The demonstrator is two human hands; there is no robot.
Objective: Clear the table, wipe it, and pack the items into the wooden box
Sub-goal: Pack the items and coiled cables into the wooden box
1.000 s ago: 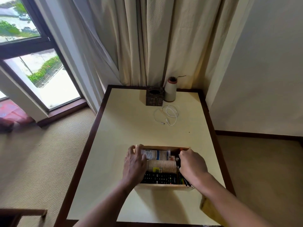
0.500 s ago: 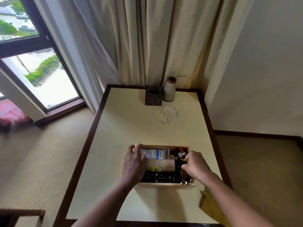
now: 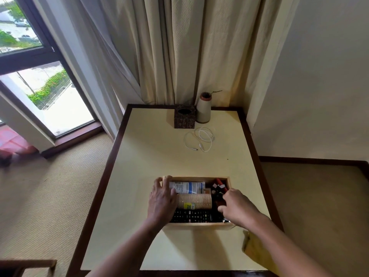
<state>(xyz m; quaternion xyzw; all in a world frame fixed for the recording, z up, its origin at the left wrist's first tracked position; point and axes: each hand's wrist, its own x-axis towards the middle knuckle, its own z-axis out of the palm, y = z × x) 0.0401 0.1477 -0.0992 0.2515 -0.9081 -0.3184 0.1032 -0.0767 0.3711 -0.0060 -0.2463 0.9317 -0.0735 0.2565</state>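
Note:
The open wooden box point(image 3: 199, 226) stands on the cream table point(image 3: 151, 156) near its front edge. It holds a white and blue tube point(image 3: 187, 187), a lying stack of paper cups point(image 3: 194, 201), a black remote point(image 3: 191, 215) and red and dark pens point(image 3: 219, 185) on the right. My left hand point(image 3: 161, 200) rests flat over the box's left wall, thumb on the tube. My right hand point(image 3: 237, 206) reaches into the right side, fingers curled round dark pens; pen tips poke out under it at the front corner.
A coiled white cable point(image 3: 201, 138), a dark carved tissue box point(image 3: 184, 118) and a grey vase point(image 3: 203, 110) sit at the table's far end by the curtains. A yellow cloth point(image 3: 253, 246) lies under my right forearm. A wall stands right, a window left.
My right hand has slid back toward me along the box's right side, uncovering the red pens at the far corner. The left hand and the box have stayed put.

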